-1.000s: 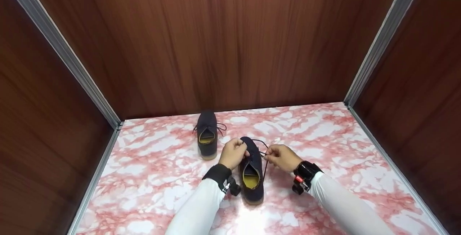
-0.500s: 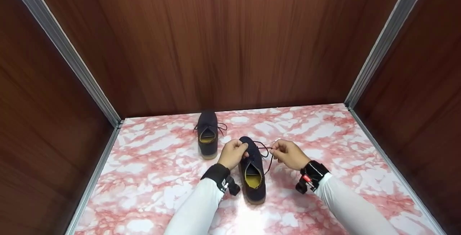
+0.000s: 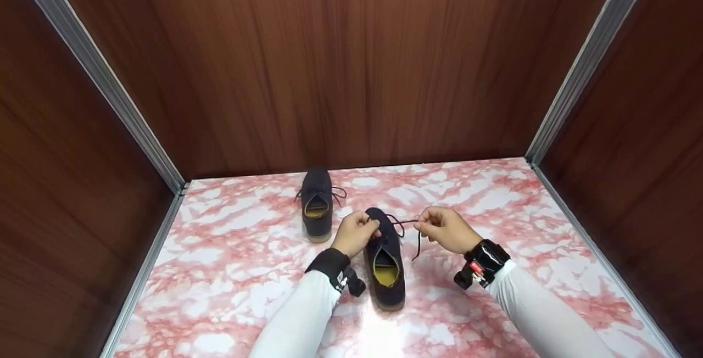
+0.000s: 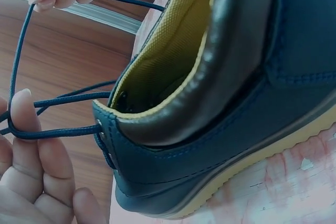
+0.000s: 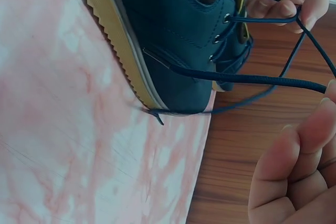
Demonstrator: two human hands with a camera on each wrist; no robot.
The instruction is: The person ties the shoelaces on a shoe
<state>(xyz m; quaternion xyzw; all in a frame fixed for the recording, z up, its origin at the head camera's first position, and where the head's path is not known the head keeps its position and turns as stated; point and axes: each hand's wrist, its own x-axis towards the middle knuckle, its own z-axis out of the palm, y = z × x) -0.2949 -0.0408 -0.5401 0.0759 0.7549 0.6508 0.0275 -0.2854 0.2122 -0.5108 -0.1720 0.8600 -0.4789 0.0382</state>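
The navy lace-up shoe (image 3: 386, 256) stands upright on the pink-and-white marbled counter (image 3: 236, 286), toe to the far side. The left hand (image 3: 354, 233), over the shoe's laced front, pinches the dark shoelace (image 3: 406, 221) where its strands cross. Right of the shoe, the right hand (image 3: 447, 230) pinches a strand between thumb and fingertips, drawn out sideways, its loose end hanging below. Farther left, the second navy shoe (image 3: 318, 227) stands near the wood-grain panel (image 3: 351, 72), its lace sticking out both sides.
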